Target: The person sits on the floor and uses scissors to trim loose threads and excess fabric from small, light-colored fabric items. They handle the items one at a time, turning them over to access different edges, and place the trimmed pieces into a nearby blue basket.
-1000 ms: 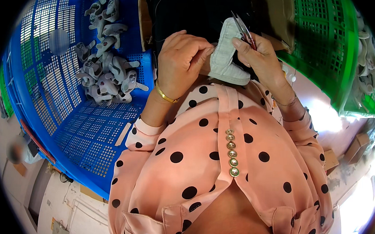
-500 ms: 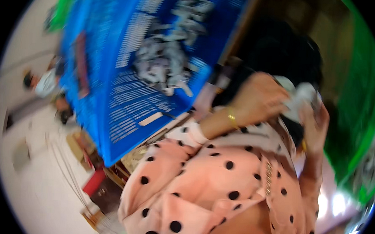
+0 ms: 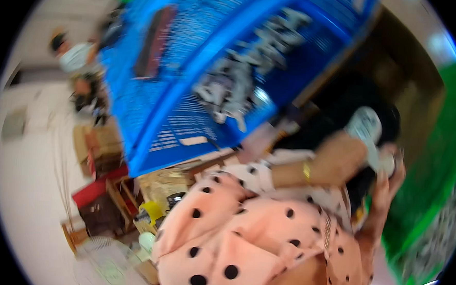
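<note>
Blue crate [image 3: 144, 138] was the biggest thing, at the upper middle of the view, tilted, mesh walls. Polka-dot shirt [image 3: 219, 219], pink with black dots, filled the lower middle. Green crate [image 3: 440, 133] ran down the right edge, badly smeared. Brown cardboard [image 3: 424, 96] stood between the two crates, dark cloth [image 3: 362, 90] in front of it, just beyond the hands. Pile of grey-white pieces [image 3: 225, 88] lay inside the blue crate, too blurred to count. Person [image 3: 79, 57] in a pale top was well off at upper left.

Left hand [image 3: 343, 156]: back of the hand faced the camera, fingers bent in toward the white shoe [image 3: 364, 124]. Fingertips were hidden and smeared, so can't tell how wide it was or whether it gripped.

Right hand [image 3: 393, 177]: palm side up, partly closed, thumb and fingers either side of the rounded white end of the shoe. Narrow opening, filled by the shoe. Something small and bright was at its fingertips; can't tell what.

Shoe sat between the two hands, over the dark cloth, one pale oval part sticking up past the left hand. Smallest item: gold bracelet [image 3: 307, 171] on the left wrist.
</note>
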A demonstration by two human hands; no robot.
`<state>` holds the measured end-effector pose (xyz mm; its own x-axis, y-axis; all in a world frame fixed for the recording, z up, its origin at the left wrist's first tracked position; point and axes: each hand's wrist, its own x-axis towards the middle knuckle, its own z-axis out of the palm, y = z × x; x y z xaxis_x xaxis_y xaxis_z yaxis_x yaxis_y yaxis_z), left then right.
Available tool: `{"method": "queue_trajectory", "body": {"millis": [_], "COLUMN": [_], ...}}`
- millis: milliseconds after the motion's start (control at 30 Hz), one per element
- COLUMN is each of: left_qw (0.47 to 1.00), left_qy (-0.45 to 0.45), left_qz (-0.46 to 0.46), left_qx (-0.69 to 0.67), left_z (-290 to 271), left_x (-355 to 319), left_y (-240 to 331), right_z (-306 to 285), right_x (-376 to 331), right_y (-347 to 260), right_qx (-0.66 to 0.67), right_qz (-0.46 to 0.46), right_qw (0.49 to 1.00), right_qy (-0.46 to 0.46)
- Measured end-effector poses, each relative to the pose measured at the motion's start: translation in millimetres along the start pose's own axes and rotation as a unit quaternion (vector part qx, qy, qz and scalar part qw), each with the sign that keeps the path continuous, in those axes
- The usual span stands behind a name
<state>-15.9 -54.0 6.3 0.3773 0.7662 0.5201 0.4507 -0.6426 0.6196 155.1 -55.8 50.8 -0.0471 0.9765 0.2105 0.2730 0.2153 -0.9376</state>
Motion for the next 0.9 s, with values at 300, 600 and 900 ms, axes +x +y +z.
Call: {"method": "queue_trajectory", "body": {"millis": [300,600,900], "left_qw": [0.995,0.932,0.864], "left_qy": [0.014,-0.231,-0.052], "left_qz": [-0.088,-0.163,-0.343], "left_qx": [-0.048,-0.227,-0.365], "left_z": [-13.9,13.7,32.9], "left_x": [21.8,20.1,1.0], "left_y": [-25.3,-6.3,-6.4], "right_z": [-40.0,-35.6,-18.1], "right_x": [-9.6,-19.9,-32.7], "right_y": [50.8,43.1,57.1], "right_qx": [0.337,0.289,0.101], "right_qz": [0.128,0.212,0.252], "right_qw": [0.931,0.930,0.962], "right_qy": [-0.064,-0.079,-0.028]}}
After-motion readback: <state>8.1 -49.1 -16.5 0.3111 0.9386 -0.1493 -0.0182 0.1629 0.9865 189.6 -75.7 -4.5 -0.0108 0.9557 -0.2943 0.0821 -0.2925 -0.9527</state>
